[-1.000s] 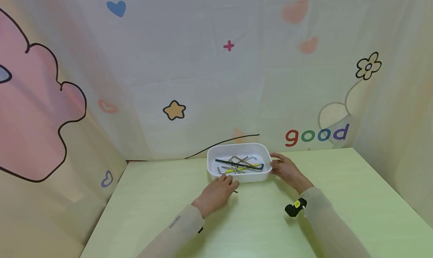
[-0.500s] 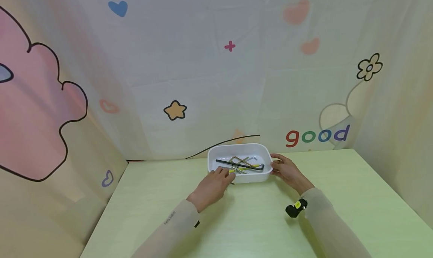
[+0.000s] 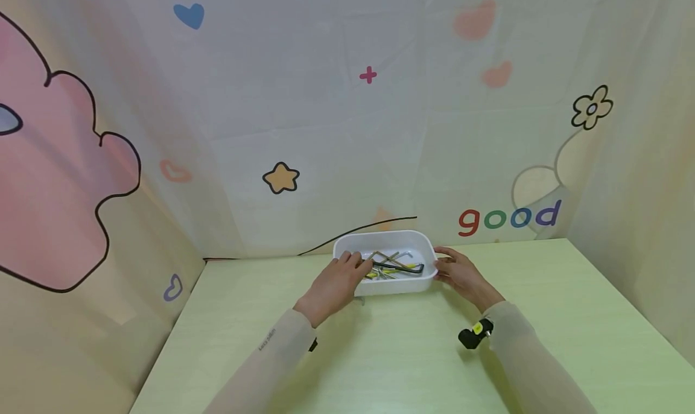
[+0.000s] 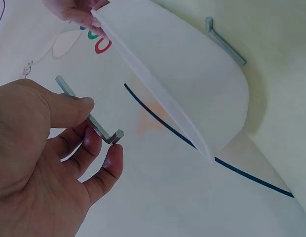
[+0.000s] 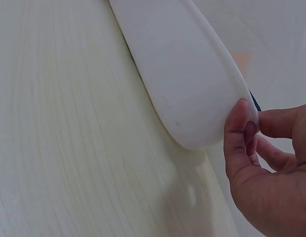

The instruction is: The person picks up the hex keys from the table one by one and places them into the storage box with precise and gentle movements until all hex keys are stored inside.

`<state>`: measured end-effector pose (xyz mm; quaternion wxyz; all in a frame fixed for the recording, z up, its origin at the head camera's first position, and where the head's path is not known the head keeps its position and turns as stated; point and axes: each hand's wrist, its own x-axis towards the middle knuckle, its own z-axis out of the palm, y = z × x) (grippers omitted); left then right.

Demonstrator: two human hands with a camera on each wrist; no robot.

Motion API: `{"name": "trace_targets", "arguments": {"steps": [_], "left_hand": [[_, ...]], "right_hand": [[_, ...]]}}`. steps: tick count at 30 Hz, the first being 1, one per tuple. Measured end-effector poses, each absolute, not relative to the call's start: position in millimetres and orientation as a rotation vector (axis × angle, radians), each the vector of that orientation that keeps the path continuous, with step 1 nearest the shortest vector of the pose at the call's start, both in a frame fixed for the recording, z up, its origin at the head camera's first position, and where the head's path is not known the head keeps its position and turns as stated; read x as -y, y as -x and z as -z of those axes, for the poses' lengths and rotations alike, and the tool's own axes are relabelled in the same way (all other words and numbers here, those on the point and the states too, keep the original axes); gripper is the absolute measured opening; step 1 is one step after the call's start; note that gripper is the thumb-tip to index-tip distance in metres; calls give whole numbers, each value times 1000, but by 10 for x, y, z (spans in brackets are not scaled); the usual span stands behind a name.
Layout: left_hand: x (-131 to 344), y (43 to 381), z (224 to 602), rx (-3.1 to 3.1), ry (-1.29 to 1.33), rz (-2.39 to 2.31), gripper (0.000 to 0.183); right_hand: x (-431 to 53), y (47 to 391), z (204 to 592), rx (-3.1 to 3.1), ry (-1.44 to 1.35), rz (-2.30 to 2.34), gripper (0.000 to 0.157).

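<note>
My left hand [image 3: 333,281] is over the left end of a white plastic tray [image 3: 399,288], its fingers reaching past the front rim. In the left wrist view, thumb and fingers pinch a short silver hex key [image 4: 96,126], short leg toward the fingertips. Another hex key [image 4: 226,43] lies on the table by the tray's front side. With thumb and fingers, my right hand [image 3: 461,278] grips the tray's right end; the right wrist view shows the rim [image 5: 250,116] between them. Inside the tray lie several hex keys, including a long black one [image 3: 399,268]; my left hand hides part of them.
The tray stands near the back of a pale green table [image 3: 412,353], close to a printed curtain [image 3: 326,130]. Side curtains border the table at left and right.
My left hand has moved forward and left from the tray's front edge to over its left end, carrying the hex key. The right hand keeps its grip on the tray, which stays in place.
</note>
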<state>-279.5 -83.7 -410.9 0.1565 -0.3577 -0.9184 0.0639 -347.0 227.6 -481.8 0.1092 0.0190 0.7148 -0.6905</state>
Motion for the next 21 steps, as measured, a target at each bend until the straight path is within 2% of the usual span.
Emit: {"name": "trace_targets", "arguments": {"steps": [6, 21], "left_hand": [[827, 2870, 4016, 2639, 1008, -160, 27], [724, 3108, 3939, 2644, 1010, -137, 24]], "right_hand": [[-2282, 3458, 4806, -2103, -54, 2023, 51], [-2285, 3467, 4813, -2095, -51, 2040, 51]]}}
